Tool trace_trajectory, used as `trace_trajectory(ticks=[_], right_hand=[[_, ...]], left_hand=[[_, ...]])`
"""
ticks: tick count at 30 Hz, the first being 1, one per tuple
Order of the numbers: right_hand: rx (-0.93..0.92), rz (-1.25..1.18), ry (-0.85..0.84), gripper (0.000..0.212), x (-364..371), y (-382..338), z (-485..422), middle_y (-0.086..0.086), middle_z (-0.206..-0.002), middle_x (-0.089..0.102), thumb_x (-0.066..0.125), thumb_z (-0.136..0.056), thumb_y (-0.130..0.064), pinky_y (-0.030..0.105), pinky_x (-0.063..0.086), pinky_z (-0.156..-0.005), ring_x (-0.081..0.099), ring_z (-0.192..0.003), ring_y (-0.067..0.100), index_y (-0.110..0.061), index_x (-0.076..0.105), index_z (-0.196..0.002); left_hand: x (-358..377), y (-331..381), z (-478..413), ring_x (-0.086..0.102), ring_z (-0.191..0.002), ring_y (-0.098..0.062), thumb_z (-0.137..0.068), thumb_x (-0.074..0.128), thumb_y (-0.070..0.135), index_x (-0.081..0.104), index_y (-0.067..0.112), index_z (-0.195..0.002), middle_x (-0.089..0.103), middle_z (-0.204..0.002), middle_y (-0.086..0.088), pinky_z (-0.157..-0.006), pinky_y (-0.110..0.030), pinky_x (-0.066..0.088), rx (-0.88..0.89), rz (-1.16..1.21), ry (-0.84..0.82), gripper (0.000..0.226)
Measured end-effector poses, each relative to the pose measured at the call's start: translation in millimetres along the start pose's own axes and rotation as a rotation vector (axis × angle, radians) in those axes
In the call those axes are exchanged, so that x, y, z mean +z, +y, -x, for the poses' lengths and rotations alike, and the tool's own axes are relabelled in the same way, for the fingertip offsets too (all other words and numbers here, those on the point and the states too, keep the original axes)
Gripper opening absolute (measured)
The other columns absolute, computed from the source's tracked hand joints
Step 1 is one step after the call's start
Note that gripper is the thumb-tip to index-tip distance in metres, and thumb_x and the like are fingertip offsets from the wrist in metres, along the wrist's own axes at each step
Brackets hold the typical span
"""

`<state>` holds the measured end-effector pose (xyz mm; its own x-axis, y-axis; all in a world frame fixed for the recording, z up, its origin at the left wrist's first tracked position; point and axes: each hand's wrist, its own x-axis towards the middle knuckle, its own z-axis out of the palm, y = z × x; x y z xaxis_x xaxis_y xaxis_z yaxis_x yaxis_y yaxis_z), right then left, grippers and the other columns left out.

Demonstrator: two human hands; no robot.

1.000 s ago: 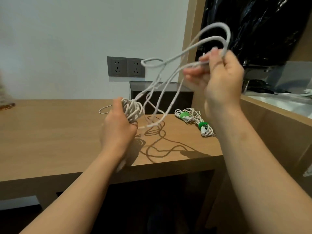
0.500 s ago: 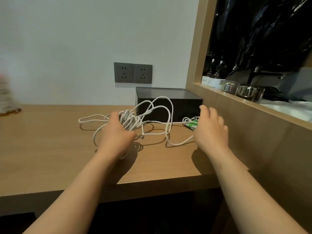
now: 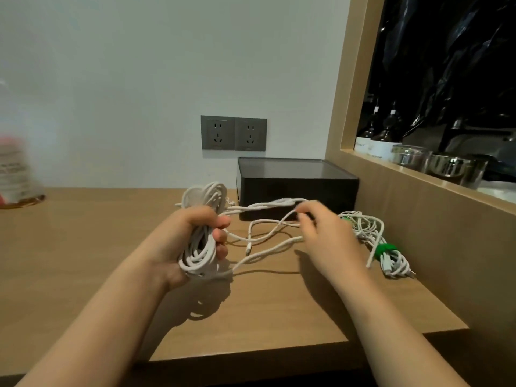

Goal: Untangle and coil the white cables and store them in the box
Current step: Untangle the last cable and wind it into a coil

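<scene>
My left hand [image 3: 192, 241] is closed around a thick coil of white cable [image 3: 201, 248], held just above the wooden desk [image 3: 83, 261]. Loose strands of the same cable [image 3: 265, 236] run rightward from the coil to my right hand [image 3: 326, 236], whose fingers pinch a strand in front of the black box [image 3: 296, 188]. The box stands at the back against the wall with a dark top. Two small white cable bundles tied with green straps [image 3: 382, 250] lie on the desk to the right of my right hand.
A wooden side panel [image 3: 435, 247] walls off the desk on the right, with bottles and metal cups [image 3: 435, 163] on a ledge behind it. Two grey wall sockets [image 3: 233, 133] sit above the box. A blurred container [image 3: 16, 174] stands at the far left.
My right hand came down from high up, dropped the loops onto the desk, then took a strand near the box. My left hand lifted and turned the coil palm-up.
</scene>
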<state>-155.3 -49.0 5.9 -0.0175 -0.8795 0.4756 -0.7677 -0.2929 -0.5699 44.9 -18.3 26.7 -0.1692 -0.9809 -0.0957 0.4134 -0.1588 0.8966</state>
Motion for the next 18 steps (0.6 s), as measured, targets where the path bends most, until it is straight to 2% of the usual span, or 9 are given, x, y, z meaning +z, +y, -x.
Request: trace_trajectory(ticks=[2,4,6,8,10,14,16,18], right_hand=[[0.113,0.160,0.084,0.023,-8.1,5.2,-10.9,0.001,-0.099,0.062,0.043,-0.097,-0.026,0.041,0.051,-0.078,0.057,-0.090,0.022,-0.026,0.056,-0.116],[0.026,0.240,0.095,0.027,-13.4,-1.6,-15.8,-0.003,-0.114,0.056,0.049,-0.094,-0.027,0.038,0.041,-0.092,0.047,-0.109,0.019,-0.029,0.054,-0.121],[-0.151,0.143,0.002,0.034,-15.3,-21.5,-17.0,-0.013,-0.126,0.049,0.054,-0.092,-0.032,0.036,0.029,-0.101,0.034,-0.122,0.013,-0.037,0.049,-0.125],[-0.237,-0.061,-0.139,0.038,-9.3,-38.4,-19.4,-0.021,-0.123,0.049,0.055,-0.092,-0.035,0.039,0.030,-0.106,0.033,-0.124,0.008,-0.041,0.047,-0.128],[-0.254,-0.149,-0.217,0.031,2.5,-42.4,-23.0,-0.025,-0.107,0.051,0.050,-0.095,-0.033,0.046,0.035,-0.104,0.042,-0.120,0.009,-0.040,0.052,-0.125],[-0.232,-0.177,-0.156,0.016,10.2,-31.4,-18.1,-0.027,-0.084,0.054,0.048,-0.095,-0.031,0.047,0.043,-0.093,0.052,-0.102,0.011,-0.040,0.060,-0.100],[-0.217,-0.149,-0.141,0.010,7.5,-24.0,-13.0,-0.019,-0.085,0.058,0.050,-0.094,-0.034,0.040,0.047,-0.086,0.052,-0.096,0.011,-0.041,0.057,-0.091],[-0.143,-0.214,-0.108,0.013,2.3,-18.1,-11.3,-0.011,-0.085,0.061,0.050,-0.094,-0.031,0.025,0.049,-0.073,0.055,-0.085,0.009,-0.034,0.059,-0.086]], left_hand=[[-6.6,2.9,-2.9,0.043,-0.034,-0.009,-0.047,0.065,-0.003,0.055,0.002,-0.066,0.043,-0.045,-0.003,-0.038,-0.017,0.044,-0.019,0.062,-0.044,0.022],[-9.5,3.5,-6.0,0.044,-0.034,-0.011,-0.043,0.067,-0.005,0.058,0.001,-0.058,0.043,-0.045,-0.004,-0.037,-0.018,0.044,-0.044,0.048,-0.084,0.019],[-6.6,5.1,-10.5,0.043,-0.034,-0.011,-0.051,0.061,-0.007,0.058,0.003,-0.058,0.044,-0.047,-0.005,-0.035,-0.020,0.043,-0.033,-0.009,-0.085,0.012],[-1.4,9.1,-18.0,0.043,-0.035,-0.013,-0.052,0.061,-0.008,0.058,0.004,-0.065,0.045,-0.055,-0.009,-0.036,-0.021,0.042,0.036,-0.121,-0.067,0.018],[3.8,14.6,-25.2,0.042,-0.037,-0.015,-0.053,0.061,-0.004,0.054,0.004,-0.075,0.046,-0.057,-0.011,-0.040,-0.022,0.042,0.116,-0.257,-0.047,0.024],[9.5,15.7,-25.1,0.043,-0.038,-0.016,-0.065,0.060,-0.002,0.051,0.002,-0.081,0.046,-0.049,-0.009,-0.041,-0.024,0.043,0.194,-0.331,-0.042,0.019],[9.7,9.9,-22.1,0.042,-0.038,-0.015,-0.062,0.058,-0.004,0.051,0.004,-0.078,0.044,-0.052,-0.010,-0.040,-0.022,0.042,0.205,-0.250,-0.052,0.019],[10.4,5.8,-21.9,0.041,-0.038,-0.013,-0.057,0.055,-0.002,0.050,0.005,-0.074,0.043,-0.054,-0.009,-0.038,-0.021,0.041,0.195,-0.154,-0.057,0.019]])
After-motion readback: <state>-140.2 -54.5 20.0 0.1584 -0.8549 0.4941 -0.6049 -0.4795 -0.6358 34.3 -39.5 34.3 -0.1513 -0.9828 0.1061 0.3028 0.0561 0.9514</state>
